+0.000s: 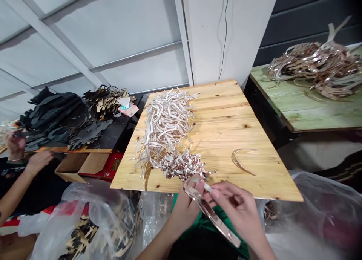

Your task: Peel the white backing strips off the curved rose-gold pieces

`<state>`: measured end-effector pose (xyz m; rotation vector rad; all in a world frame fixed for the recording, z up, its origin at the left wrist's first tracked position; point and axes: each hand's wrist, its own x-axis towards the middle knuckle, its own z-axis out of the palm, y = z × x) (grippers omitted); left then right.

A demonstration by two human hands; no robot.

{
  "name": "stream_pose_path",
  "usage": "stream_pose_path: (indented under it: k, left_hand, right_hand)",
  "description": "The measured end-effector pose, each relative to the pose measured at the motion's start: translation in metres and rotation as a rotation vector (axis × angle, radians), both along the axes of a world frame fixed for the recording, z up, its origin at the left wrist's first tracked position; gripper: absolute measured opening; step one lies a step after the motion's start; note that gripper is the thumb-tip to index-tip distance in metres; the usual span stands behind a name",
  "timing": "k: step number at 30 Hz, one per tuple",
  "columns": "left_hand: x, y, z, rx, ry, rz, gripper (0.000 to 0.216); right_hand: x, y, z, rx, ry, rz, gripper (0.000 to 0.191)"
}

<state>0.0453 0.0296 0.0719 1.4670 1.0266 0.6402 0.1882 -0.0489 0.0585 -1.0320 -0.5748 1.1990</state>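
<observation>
A shiny rose-gold curved strip [216,218] with a pale back is bent over in a loop at the table's front edge. My left hand [188,203] closes on it near the loop. With thumb and fingers, my right hand [239,205] pinches the pale end of the strip. Just beyond my hands lies a heap of small shiny rose-gold scraps [183,165]. Behind that, a larger pile of pale, thin curved strips [168,120] covers the left part of the wooden table [217,117]. One curved strip [237,162] lies alone towards the right.
At left, a person's hand [41,160] is near a black table [113,133] stacked with dark cut pieces [53,113]. Below are a cardboard box [69,167] and plastic bags [93,203]. A green table [308,115] at right bears a tangle of shiny strips [319,68].
</observation>
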Motion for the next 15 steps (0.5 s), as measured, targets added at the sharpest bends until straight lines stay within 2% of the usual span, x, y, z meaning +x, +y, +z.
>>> stream_pose_path:
  k: [3,7,15]
  left_hand:
    - [0.007,0.010,-0.001,0.016,-0.022,-0.084,0.059]
    - [0.017,0.014,-0.006,-0.029,-0.060,-0.049,0.067]
    - [0.016,0.011,-0.011,-0.389,-0.214,0.029,0.070]
  right_hand:
    - [0.010,0.006,0.003,0.000,-0.085,0.004,0.019]
    - [0.019,0.008,0.006,0.072,-0.114,-0.005,0.011]
    - [0.008,0.005,0.008,0.126,-0.146,-0.004,0.020]
